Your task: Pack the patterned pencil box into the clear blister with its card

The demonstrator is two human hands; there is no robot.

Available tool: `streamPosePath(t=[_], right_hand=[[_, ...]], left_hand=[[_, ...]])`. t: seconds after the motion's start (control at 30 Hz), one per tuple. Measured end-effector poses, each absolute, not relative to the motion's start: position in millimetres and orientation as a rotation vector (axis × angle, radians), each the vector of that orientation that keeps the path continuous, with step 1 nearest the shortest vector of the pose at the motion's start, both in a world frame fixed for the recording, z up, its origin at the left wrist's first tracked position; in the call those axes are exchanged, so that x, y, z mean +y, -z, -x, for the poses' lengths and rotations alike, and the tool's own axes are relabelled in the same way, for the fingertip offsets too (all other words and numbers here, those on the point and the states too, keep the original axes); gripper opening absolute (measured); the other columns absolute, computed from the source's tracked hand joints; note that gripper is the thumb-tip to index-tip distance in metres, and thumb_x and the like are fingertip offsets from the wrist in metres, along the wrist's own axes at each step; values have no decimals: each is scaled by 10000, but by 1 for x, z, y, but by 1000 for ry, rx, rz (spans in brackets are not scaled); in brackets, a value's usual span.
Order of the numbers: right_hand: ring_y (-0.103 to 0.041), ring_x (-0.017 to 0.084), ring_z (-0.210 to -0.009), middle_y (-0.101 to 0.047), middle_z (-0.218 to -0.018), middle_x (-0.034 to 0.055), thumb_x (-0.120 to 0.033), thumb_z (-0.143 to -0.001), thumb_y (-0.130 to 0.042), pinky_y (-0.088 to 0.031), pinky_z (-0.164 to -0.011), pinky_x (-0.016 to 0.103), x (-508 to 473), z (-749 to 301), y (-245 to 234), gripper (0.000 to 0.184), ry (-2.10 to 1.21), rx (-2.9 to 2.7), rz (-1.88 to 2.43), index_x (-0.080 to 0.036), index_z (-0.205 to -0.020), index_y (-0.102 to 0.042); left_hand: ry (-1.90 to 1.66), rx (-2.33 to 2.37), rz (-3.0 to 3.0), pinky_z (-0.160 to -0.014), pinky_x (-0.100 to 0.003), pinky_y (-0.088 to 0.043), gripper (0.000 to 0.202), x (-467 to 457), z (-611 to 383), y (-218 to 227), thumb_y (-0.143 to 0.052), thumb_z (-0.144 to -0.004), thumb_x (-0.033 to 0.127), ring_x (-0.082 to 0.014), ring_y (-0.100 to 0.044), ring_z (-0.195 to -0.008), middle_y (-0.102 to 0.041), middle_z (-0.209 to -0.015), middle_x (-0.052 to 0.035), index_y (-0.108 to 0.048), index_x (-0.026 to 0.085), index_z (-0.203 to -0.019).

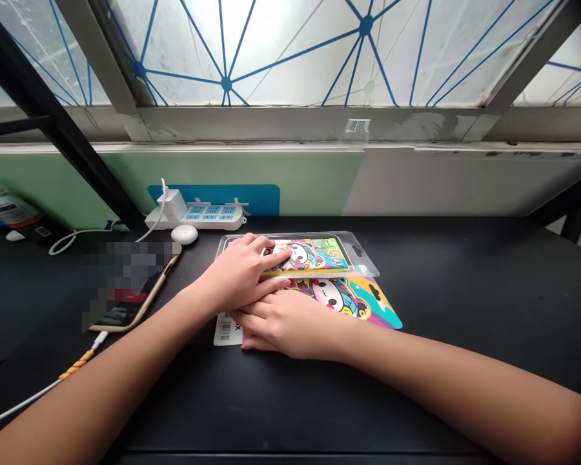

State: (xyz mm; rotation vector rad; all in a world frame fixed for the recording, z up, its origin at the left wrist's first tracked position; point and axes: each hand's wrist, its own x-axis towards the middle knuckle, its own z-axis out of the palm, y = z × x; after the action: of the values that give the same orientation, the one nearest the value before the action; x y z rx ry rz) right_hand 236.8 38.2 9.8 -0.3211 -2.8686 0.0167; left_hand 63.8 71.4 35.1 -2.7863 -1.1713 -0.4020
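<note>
**Black desk (416,290) by a frosted window (290,51): two hands on printed cards**

Left hand (237,274), fingers spread, rests on a clear plastic pack (361,255) enclosing a bright cartoon card (314,255), covering its left end. Right hand (288,326) lies flat on a second cartoon card (348,300) just below, hiding much of it. A barcode strip (225,329) shows beside that hand. Pixelation obscures part of a phone (135,307).

A white power strip (196,217) with a plugged-in charger (173,205) sits at eleven o'clock. A gold-cased smartphone (134,292) lies at nine o'clock, its white cable (29,402) trailing toward eight o'clock.
</note>
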Motion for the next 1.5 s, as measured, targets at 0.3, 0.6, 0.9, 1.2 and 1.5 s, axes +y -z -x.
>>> streamPosePath(t=[0.3, 0.6, 0.9, 1.2, 1.5], right_hand=[[-600, 191, -749, -688, -755, 44, -273, -1050, -459, -466, -752, 348, 49, -249, -19, 377, 366, -2575, 299, -202, -741, -663], [-664, 269, -998, -690, -1069, 104, -574, -891, -649, -561, -795, 366, 132, -341, -59, 413, -233, -2624, 1249, -204, -1055, -732], [-550, 344, -1196, -595, -1222, 137, -645, -736, -753, -524, -985, 465, 128, -342, -61, 656, -423, -2687, 1403, -204, -1214, -664], [-564, 328, -1066, -637, -1117, 99, -579, -633, -874, -507, -897, 448, 125, -338, -62, 610, -113, -2667, 1312, -224, -1043, -596], [-643, 279, -896, -625, -918, 37, -235, -722, -832, -275, -1187, 629, 95, -325, -57, 388, 242, -2567, 1249, -227, -944, -512]], left_hand=[[524, -1264, 2824, -1048, -510, -457, 388, 74, -62, -30, -470, -1046, 358, -300, -539, -1171, -623, -1283, -103, -649, 318, -1387], [517, -1390, 2784, -1086, -525, -429, 410, 71, -68, -32, -433, -1059, 406, -306, -508, -1255, -604, -1334, -101, -597, 284, -1414], [527, -1478, 2751, -1109, -520, -398, 421, 70, -71, -34, -471, -1033, 429, -319, -511, -1311, -603, -1409, -120, -594, 208, -1369], [442, -1549, 2637, -1014, -498, -442, 570, 80, -52, -41, -532, -994, 566, -333, -569, -1236, -629, -1369, -120, -525, 219, -1446], [439, -1394, 2568, -957, -458, -477, 583, 84, -37, -53, -700, -890, 600, -317, -683, -1065, -724, -1177, -120, -632, 181, -1290]])
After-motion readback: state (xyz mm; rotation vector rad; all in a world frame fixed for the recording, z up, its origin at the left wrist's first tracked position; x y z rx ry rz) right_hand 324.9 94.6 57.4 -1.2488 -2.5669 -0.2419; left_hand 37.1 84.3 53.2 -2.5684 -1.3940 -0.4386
